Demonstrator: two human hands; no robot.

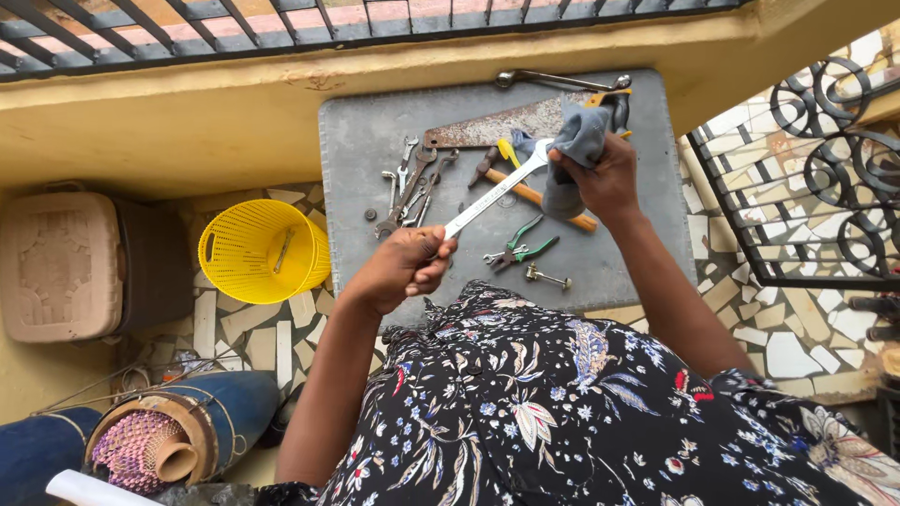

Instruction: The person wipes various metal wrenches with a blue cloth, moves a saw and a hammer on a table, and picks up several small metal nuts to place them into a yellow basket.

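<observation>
Spanner (494,193), silver, gripped at its lower end by left hand (405,267); right hand (607,178) clamps grey cloth (574,150) against its head, over table (619,253).

A home balcony turned makeshift workbench: a grey plastic table (619,272) strewn with rusty hand tools (412,183) stands on broken-tile mosaic flooring (787,347), hemmed by yellow painted walls (187,122) and black wrought-iron railings (825,178).

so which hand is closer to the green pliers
Left. The left hand grips the wrench just left of the green pliers, nearly level with them. The right hand holds a grey cloth farther up the table, up and right of them.
</observation>
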